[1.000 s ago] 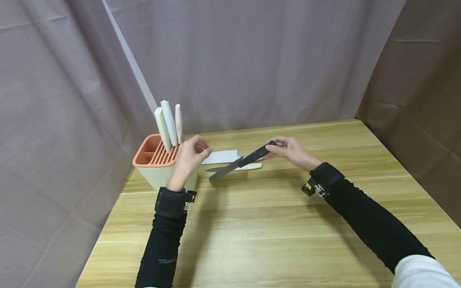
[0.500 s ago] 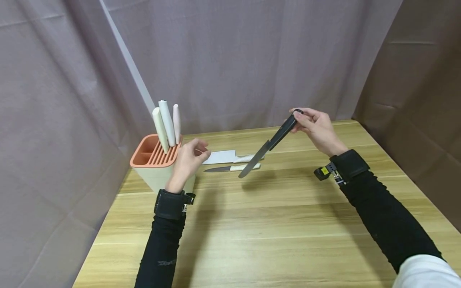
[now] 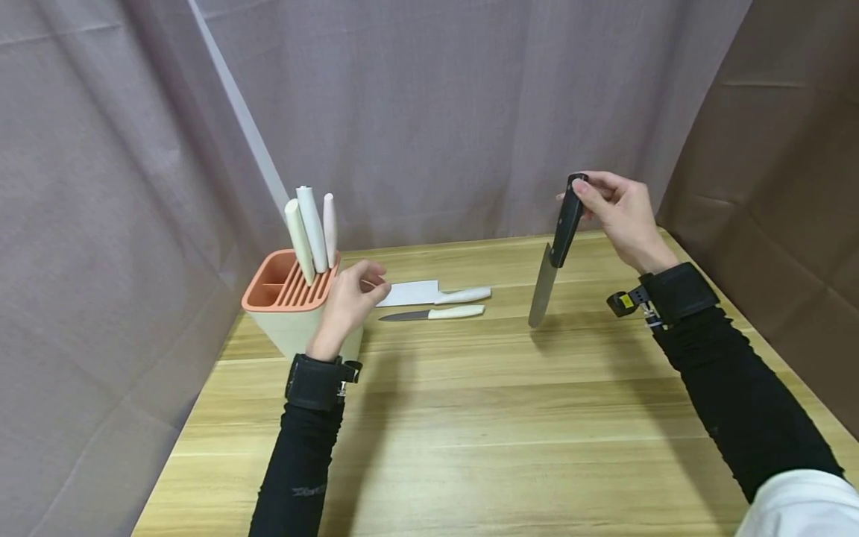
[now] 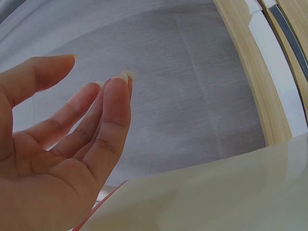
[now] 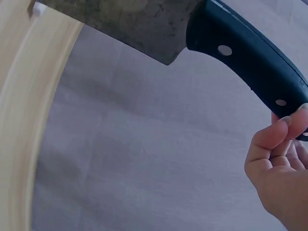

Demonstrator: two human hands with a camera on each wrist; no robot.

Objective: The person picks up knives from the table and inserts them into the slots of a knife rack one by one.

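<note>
While the blades of three white handles (image 3: 312,231) stay hidden inside the knife block (image 3: 288,302), the left hand (image 3: 349,302) hovers relaxed and empty beside it. Two white-handled knives (image 3: 436,302) lie on the wooden table (image 3: 470,418) between the hands. The right hand (image 3: 620,212) pinches one black-handled knife (image 3: 557,250), tip down, before grey curtains.

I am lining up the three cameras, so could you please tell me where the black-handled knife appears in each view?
Head: black-handled knife hangs point-down from the right hand, right of centre, above the wooden table.
Left wrist: not in it.
Right wrist: knife runs across the top, handle pinched at the right edge.
Shared landmark: the wooden table, which shows in all three views.
</note>
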